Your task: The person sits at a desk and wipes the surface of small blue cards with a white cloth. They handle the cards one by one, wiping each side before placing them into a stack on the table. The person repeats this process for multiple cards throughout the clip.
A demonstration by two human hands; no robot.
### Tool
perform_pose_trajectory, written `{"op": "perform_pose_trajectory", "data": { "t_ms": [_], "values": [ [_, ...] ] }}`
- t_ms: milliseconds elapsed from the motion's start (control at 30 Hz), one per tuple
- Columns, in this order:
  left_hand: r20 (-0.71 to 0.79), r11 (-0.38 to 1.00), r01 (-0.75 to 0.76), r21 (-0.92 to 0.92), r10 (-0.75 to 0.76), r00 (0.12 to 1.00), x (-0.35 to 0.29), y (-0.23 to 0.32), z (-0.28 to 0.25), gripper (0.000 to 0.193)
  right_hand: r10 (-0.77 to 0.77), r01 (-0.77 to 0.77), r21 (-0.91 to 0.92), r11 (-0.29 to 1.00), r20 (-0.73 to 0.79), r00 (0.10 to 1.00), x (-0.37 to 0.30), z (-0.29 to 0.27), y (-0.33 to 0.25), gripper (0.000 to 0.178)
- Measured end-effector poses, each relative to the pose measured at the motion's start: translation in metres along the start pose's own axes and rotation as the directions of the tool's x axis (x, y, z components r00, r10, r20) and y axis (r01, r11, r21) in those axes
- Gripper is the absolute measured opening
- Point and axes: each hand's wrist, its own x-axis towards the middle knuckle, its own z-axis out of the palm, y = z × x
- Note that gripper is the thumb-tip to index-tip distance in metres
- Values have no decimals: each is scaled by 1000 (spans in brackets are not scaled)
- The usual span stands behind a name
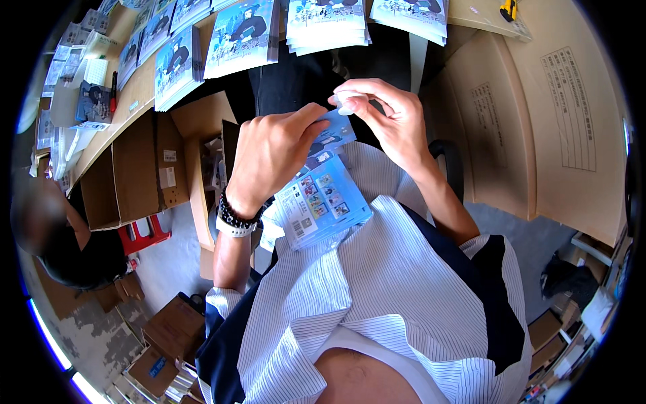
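Observation:
My left hand (272,158) is closed on a blue printed card packet (333,135), held at an angle above my lap. Just beyond it my right hand (397,124) pinches a small whitish, translucent piece (348,103) between thumb and fingers. What that piece is cannot be made out; it hangs close to the packet's upper edge. Below both hands, a stack of blue packets (326,202) with small pictures and a barcode lies on my lap against the striped shirt. The left palm and most of its fingertips are hidden.
Stacks of blue printed packets (242,37) line the table edge ahead. A red marker (113,97) lies at the left, a yellow cutter (509,10) at the right. Open cardboard boxes (138,172) stand left; large cartons (538,121) lean right. Another person (81,236) sits at left.

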Motion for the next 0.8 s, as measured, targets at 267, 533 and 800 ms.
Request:
{"op": "perform_pose_trajectory", "data": {
  "t_ms": [267,533,800],
  "values": [
    [-109,945,104,-311,-144,984,-4,-10,4,15,31,-16,-149,989,101,994,1,-6,-7,19],
    [-403,919,152,-364,-302,864,-14,-32,-68,20,168,-43,-383,923,301,939,-70,-24,42,18],
    [253,994,29,-104,-1,967,-71,21,-1,20,247,-223,-278,934,56,967,-45,-47,29,19]
  ]
}}
